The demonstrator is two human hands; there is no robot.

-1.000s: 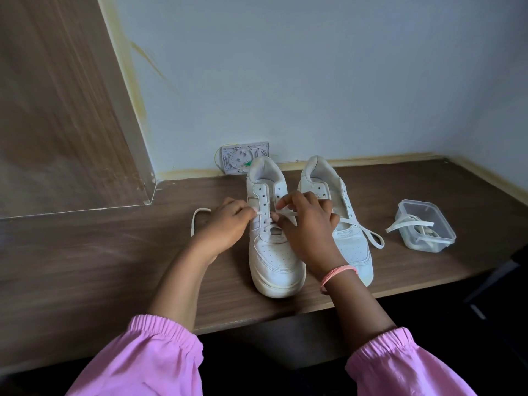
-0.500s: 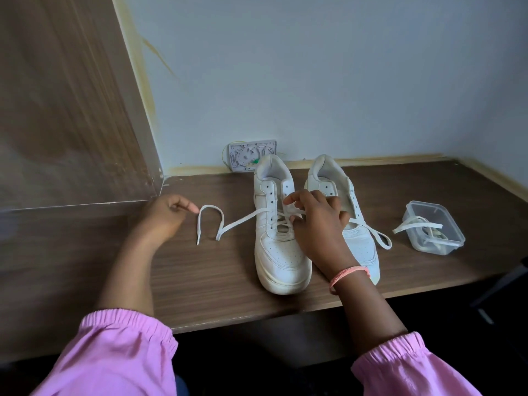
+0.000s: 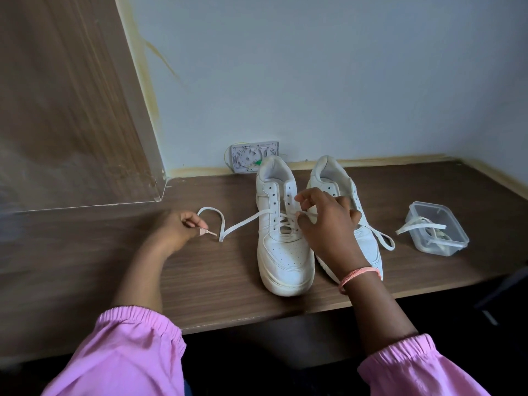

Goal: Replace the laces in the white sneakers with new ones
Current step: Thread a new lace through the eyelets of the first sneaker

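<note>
Two white sneakers stand side by side on the wooden desk, toes toward me. The left sneaker is laced partway up. Its white lace runs out to the left and curls in a loop on the desk. My left hand pinches that lace near its tip. My right hand reaches over the left sneaker's eyelets, fingers curled, and pinches the crossed lace there. It hides the middle of the right sneaker, from which a loose lace end trails to the right.
A clear plastic container at the right holds more laces, one draped over its rim. A white wall box sits behind the sneakers. A wooden panel rises at the left. The desk's front edge is close to me.
My left hand drew the lace out to the left away from the sneaker and now pinches its tip. My right hand stayed at the eyelets.
</note>
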